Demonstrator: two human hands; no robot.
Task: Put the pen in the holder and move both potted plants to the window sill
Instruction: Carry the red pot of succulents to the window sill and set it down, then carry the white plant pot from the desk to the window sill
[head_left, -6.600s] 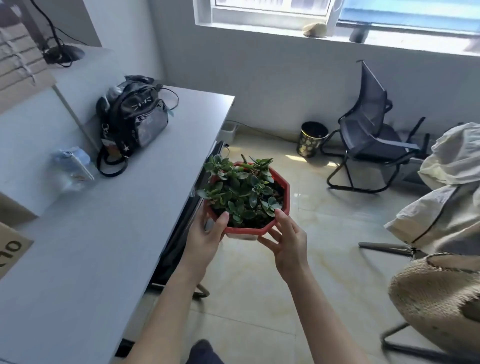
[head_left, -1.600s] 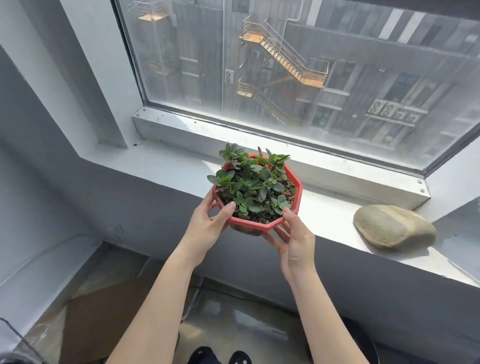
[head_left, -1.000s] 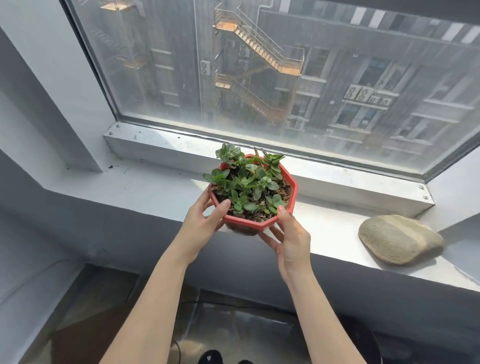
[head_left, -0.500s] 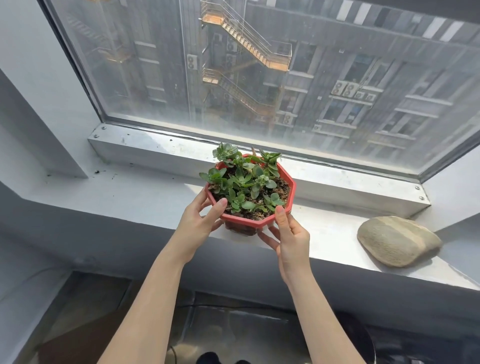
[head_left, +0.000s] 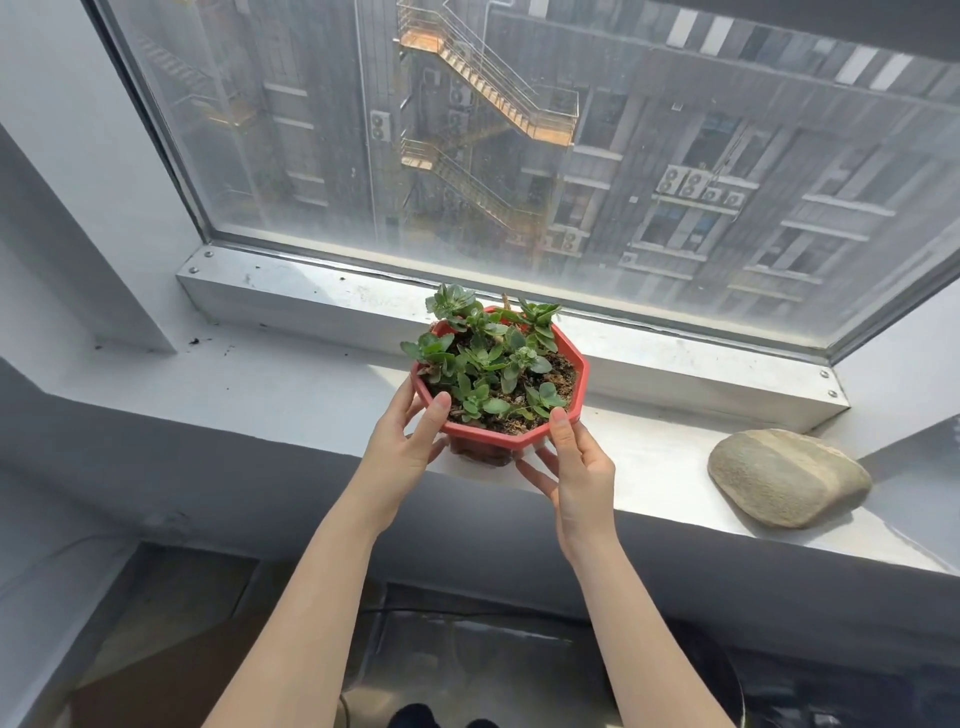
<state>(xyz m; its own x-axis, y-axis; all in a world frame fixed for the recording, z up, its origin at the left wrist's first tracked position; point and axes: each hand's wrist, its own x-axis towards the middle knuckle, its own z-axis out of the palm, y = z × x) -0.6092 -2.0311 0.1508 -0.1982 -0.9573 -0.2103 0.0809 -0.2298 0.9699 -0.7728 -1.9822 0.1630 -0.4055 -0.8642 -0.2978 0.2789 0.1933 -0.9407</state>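
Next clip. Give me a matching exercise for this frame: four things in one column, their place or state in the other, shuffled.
Column A
1. left hand
2. right hand
3. potted plant
4. stone

Column B
a. lies on the window sill, far right
b. held between both hands at the sill's front edge
c. grips the potted plant's left rim
d. grips the potted plant's right rim

Pairs: 1-c; 2-d; 3-b; 4-a

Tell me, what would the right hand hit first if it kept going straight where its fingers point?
The right hand grips the red pot, so that comes first. Carried onward, the pot would likely meet the metal window frame beyond the sill; depth is unclear.
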